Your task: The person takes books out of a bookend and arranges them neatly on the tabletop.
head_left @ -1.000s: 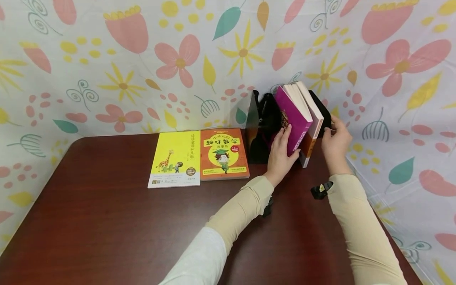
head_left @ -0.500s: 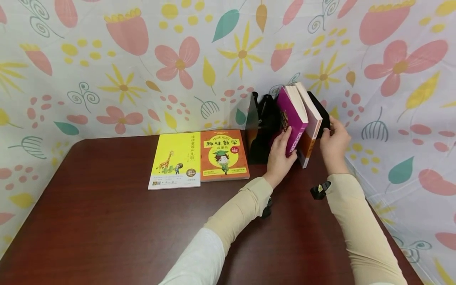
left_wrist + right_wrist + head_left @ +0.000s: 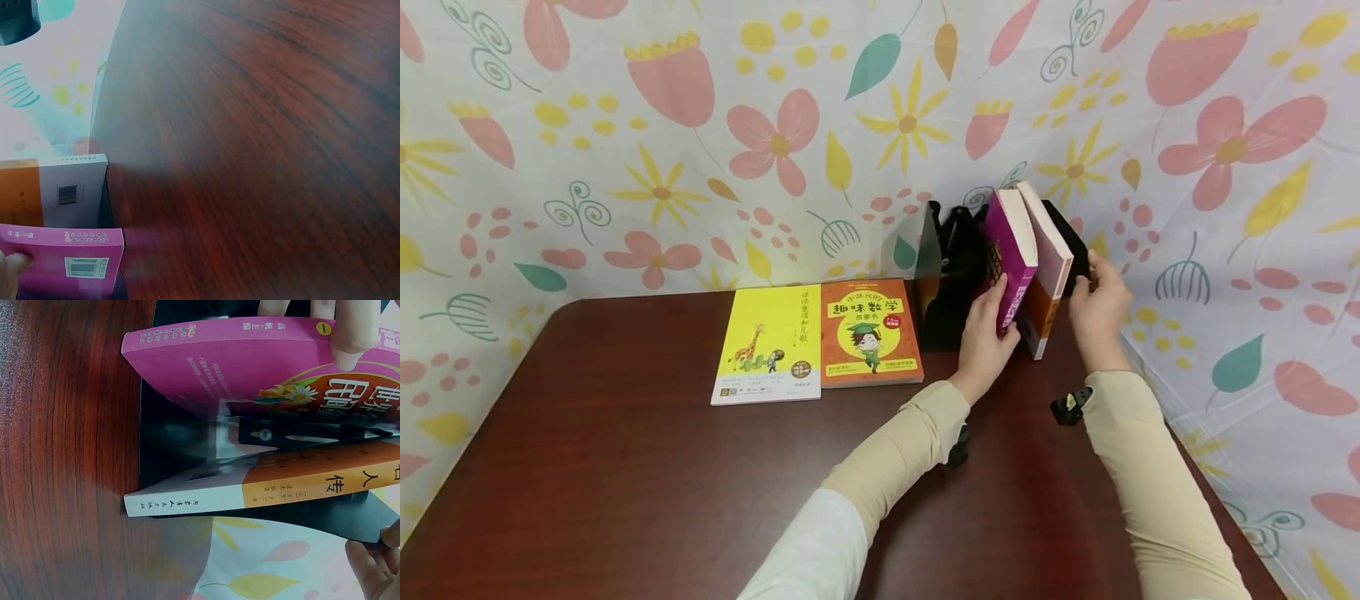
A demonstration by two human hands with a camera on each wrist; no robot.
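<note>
In the head view, my left hand (image 3: 987, 343) grips a thick purple book (image 3: 1013, 258) by its spine edge, thumb on one cover and fingers on the other. Right of it leans an orange-and-white book (image 3: 1047, 279), with a gap between the two at the spines. Both stand in a black bookend (image 3: 927, 275). With thumb and fingers, my right hand (image 3: 1101, 310) pinches the bookend's right panel (image 3: 1067, 242). The right wrist view shows a black sliding part (image 3: 275, 434) behind the gap between the purple book (image 3: 250, 375) and the orange-and-white book (image 3: 294, 487).
A yellow book (image 3: 771, 342) and an orange book (image 3: 872, 333) lie flat side by side, left of the bookend. The dark brown table (image 3: 647, 483) meets a flower-patterned cloth (image 3: 655, 133) at its back and right side.
The purple book has shifted slightly left and stands a little more upright, widening the gap beside the orange-and-white book. The head view has tilted slightly. My right hand keeps its pinch on the panel.
</note>
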